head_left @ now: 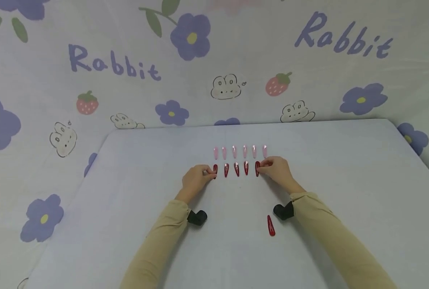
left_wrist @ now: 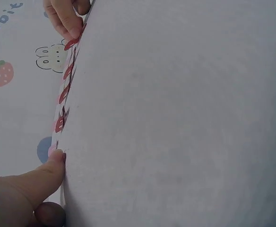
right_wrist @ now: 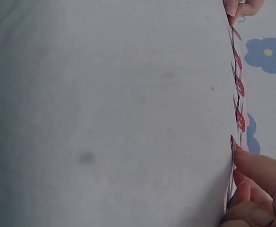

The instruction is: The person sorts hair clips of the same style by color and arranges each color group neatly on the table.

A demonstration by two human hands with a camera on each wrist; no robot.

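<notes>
Several red snap hair clips [head_left: 236, 169] lie in a row on the white table, points towards the person. My left hand [head_left: 195, 179] pinches the leftmost red clip [head_left: 215, 170] between thumb and finger. At the other end of the row, my right hand [head_left: 277, 170] pinches the rightmost red clip [head_left: 257, 168]. In the right wrist view, that clip [right_wrist: 233, 143] stands out past the thumb tip. The left thumb [left_wrist: 46, 177] covers most of its clip in the left wrist view. A row of several pink snap hair clips [head_left: 234, 151] lies just beyond the red row.
One more red clip [head_left: 270, 225] lies nearer the person, by the right forearm. Dark camera mounts [head_left: 197, 218] stick out at both wrists over the white tabletop [head_left: 128, 180]. Behind the table's far edge hangs a patterned cloth [head_left: 128, 32].
</notes>
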